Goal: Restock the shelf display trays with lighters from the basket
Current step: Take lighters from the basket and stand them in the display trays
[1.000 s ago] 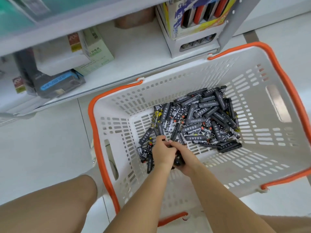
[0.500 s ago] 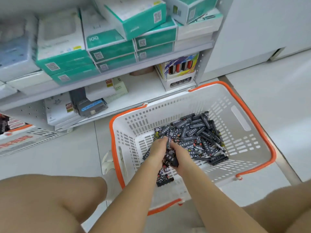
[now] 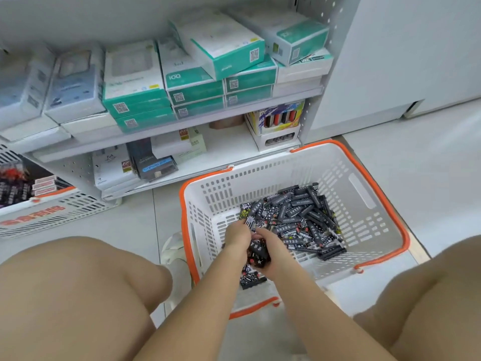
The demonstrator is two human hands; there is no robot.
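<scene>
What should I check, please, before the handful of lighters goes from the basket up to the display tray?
1. Right hand grips a bunch of lighters: ok.
2. Left hand pinches another lighter: ok.
3. Bunch squared up for the tray: cannot tell, partly hidden by fingers.
4. Basket stands level on the floor: ok.
5. Display tray on the lower shelf has free slots: cannot tell.
6. Stock left in the pile of lighters: ok.
</scene>
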